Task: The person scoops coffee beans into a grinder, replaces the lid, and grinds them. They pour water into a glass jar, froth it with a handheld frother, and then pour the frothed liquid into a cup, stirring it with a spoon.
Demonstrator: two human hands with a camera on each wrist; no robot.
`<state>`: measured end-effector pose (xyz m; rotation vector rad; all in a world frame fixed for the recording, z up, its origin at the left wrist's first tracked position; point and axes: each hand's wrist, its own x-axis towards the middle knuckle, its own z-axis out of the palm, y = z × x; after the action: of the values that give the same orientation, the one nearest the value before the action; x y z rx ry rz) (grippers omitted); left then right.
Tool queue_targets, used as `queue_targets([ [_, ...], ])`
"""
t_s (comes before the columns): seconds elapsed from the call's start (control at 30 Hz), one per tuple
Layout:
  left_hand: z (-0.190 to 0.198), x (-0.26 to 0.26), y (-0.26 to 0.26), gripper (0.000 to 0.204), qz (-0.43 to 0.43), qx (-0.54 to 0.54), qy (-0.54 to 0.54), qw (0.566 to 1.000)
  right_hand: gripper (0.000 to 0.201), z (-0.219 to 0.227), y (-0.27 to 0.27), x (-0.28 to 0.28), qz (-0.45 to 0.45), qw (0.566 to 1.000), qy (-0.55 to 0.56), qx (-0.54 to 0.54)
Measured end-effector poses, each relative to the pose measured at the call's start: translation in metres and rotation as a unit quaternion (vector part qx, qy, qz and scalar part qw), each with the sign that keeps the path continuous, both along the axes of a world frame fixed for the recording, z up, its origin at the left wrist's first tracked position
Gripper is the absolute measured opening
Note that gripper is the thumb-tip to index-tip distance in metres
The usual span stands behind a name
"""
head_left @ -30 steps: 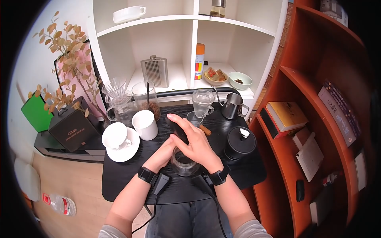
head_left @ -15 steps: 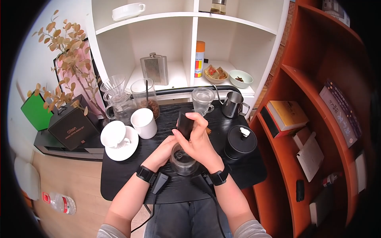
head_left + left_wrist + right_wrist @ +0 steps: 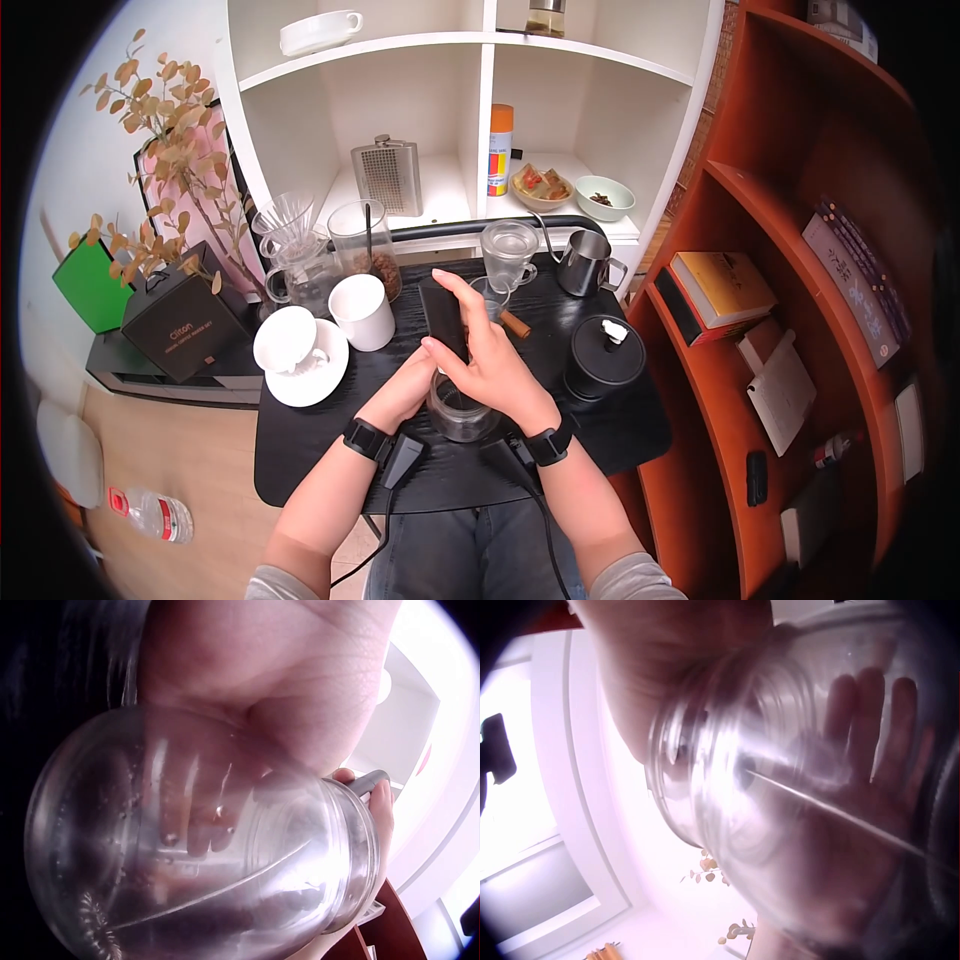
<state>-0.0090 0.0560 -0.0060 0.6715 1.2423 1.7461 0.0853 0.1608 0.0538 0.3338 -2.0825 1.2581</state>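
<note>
White shelving (image 3: 486,130) stands behind a black worktop (image 3: 330,455); white mug (image 3: 363,315) on the left side, black canister (image 3: 604,358) on the right. Glass jar (image 3: 460,418) sits at the near edge, left hand (image 3: 403,386) partly closed about its side, fingers showing through the glass. Right hand (image 3: 497,368), half curled, grips the dark handle of a frother (image 3: 441,312) above the jar mouth; thin shaft and coiled tip inside, droplets on the glass.
</note>
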Motion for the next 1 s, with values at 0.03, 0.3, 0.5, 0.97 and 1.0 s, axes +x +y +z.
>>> queue_targets([
  [0.03, 0.0, -0.001, 0.0, 0.036, 0.0, 0.001, 0.0, 1.0, 0.064, 0.001, -0.001, 0.001, 0.003, 1.0, 0.001, -0.002],
  [0.3, 0.003, -0.004, -0.001, 0.036, -0.06, -0.003, 0.051, 0.997, 0.049, 0.001, 0.002, 0.0, -0.041, 0.996, 0.02, 0.073],
  [0.5, 0.007, 0.002, 0.0, 0.033, -0.033, 0.004, 0.029, 0.999, 0.04, -0.003, 0.001, -0.003, -0.121, 0.982, 0.063, 0.131],
  [0.97, 0.005, 0.001, -0.001, 0.031, -0.024, -0.012, 0.027, 0.999, 0.05, 0.006, -0.004, 0.003, -0.084, 0.993, 0.022, 0.082],
  [1.0, 0.003, 0.0, -0.001, 0.029, -0.016, -0.006, 0.028, 0.999, 0.05, 0.008, -0.005, 0.004, -0.075, 0.995, -0.019, 0.062],
])
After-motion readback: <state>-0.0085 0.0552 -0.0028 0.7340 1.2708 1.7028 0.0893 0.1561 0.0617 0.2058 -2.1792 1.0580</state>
